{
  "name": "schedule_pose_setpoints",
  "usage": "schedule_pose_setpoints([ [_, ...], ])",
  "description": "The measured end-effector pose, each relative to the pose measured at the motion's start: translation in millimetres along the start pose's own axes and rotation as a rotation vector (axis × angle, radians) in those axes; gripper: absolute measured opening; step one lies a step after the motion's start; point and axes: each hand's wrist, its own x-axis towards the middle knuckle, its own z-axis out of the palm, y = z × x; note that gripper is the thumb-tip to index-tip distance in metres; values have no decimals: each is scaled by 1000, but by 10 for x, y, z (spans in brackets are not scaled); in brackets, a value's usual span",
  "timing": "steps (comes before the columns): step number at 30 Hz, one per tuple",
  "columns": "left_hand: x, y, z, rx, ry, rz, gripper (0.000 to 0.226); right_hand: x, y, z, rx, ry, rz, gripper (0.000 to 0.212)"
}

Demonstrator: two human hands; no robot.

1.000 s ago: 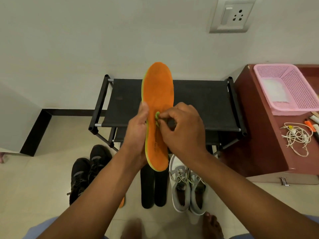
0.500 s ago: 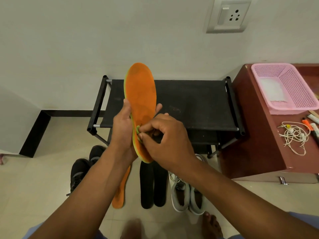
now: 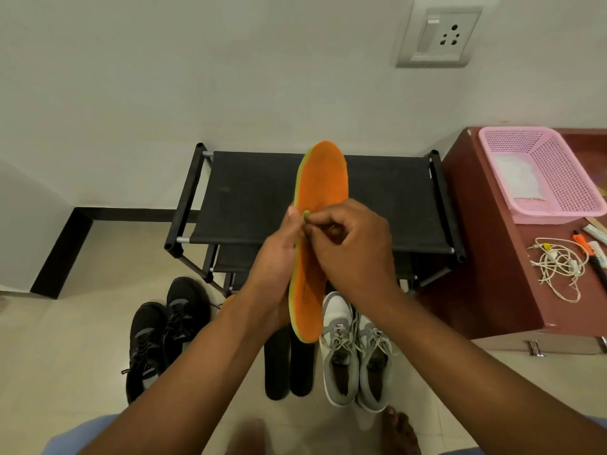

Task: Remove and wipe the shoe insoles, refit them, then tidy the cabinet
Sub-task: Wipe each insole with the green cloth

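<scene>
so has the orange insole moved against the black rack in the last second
Yes. The orange insole swung left across the black rack, then came back right to near its starting place, held in both hands.

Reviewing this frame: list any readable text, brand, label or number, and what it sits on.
None can be read.
Orange insole: a faint dark print near the heel, too blurred to read.
Tubes on the brown cabinet: any print is too small to read.
Wall socket, black shoes and grey shoes: no text visible.
</scene>
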Motion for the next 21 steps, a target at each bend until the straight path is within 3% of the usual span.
schedule_pose_setpoints([
  [5,25,175,-182,-119,144,-12,63,-196,-191,133,22,-162,-77,8],
  [8,19,152,-164,-99,108,-11,58,-153,-172,115,-45,-154,-105,8],
  [12,-20,68,-40,-36,-42,12,53,-26,-103,3,-123,-16,-102,5],
  [17,-35,-19,87,44,-109,78,46,197,-23,-173,-228,174,-84,5],
  [21,-27,-94,107,59,-191,35,45,324,107,-299,-279,278,-51,9],
])
